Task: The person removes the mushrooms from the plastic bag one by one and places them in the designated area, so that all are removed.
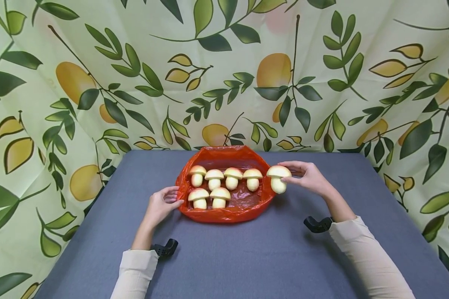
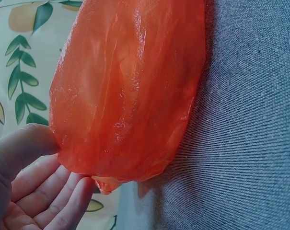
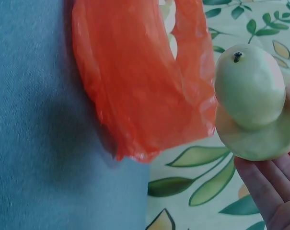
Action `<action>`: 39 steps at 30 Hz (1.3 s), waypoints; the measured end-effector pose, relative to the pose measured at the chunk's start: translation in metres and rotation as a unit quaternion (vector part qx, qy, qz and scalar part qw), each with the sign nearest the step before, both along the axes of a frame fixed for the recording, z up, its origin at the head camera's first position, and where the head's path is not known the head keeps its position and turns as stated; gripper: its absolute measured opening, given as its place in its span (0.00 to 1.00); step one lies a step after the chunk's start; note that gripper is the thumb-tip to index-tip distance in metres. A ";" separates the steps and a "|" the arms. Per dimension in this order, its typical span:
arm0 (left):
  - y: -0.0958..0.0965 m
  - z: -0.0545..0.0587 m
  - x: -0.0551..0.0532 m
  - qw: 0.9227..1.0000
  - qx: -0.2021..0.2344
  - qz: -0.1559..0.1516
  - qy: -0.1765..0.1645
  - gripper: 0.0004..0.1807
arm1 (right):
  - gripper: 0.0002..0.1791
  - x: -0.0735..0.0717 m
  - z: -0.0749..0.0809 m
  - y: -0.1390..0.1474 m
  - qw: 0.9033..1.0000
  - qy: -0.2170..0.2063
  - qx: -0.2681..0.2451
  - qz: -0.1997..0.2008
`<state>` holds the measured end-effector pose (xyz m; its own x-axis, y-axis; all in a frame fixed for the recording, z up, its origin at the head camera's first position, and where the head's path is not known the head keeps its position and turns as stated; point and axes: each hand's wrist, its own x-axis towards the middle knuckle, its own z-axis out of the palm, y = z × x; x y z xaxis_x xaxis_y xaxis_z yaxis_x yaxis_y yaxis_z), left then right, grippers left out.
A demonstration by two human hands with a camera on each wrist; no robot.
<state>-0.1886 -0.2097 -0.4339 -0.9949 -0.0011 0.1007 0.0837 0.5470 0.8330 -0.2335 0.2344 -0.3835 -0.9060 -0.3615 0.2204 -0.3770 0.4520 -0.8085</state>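
A red plastic bag [image 1: 224,215] lies open on the table with several toy mushrooms [image 1: 232,177] inside, four of them no more than a row at the back and two in front. My left hand [image 1: 162,205] pinches the bag's left rim; in the left wrist view its thumb and fingers [image 2: 39,191] meet at the bag's edge. At the bag's right side, my right hand [image 1: 306,176] holds another mushroom [image 1: 279,178] by its cap, stem down. Seen from the right wrist, this mushroom [image 3: 250,91] shows a small dark spot on its stem's end.
The table [image 1: 231,257] has a grey-blue cloth top. Behind it hangs a curtain [image 1: 231,83] printed with leaves and fruit. A black wrist mount [image 1: 166,248] sits on the left wrist and another black mount [image 1: 317,224] on the right.
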 end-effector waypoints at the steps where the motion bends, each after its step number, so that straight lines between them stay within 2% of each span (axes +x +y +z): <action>1: 0.000 0.000 0.000 1.000 0.001 -0.001 0.001 0.24 | 0.26 0.000 0.000 0.002 1.000 -0.004 -0.002 -0.004; 10: 0.000 0.000 0.000 1.000 0.010 -0.002 0.006 0.25 | 0.26 -0.004 -0.003 0.019 0.999 -0.021 -0.035 -0.019; 20: -0.002 0.001 0.001 0.999 0.041 -0.011 0.005 0.25 | 0.28 -0.009 -0.010 0.032 0.997 -0.041 -0.058 -0.035; 32: -0.004 -0.001 -0.001 0.999 0.037 -0.008 -0.018 0.25 | 0.30 -0.017 -0.021 0.041 0.994 -0.083 -0.047 -0.055; 39: -0.004 0.001 0.000 0.999 0.039 -0.006 -0.023 0.25 | 0.30 -0.024 -0.032 0.044 0.994 -0.082 -0.039 -0.060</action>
<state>-0.1889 -0.2133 -0.4331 -0.9985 0.0046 0.0540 0.0496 0.4798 0.8760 -0.2572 0.2786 -0.4151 -0.9676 -0.2363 0.0889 -0.1842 0.4200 -0.8886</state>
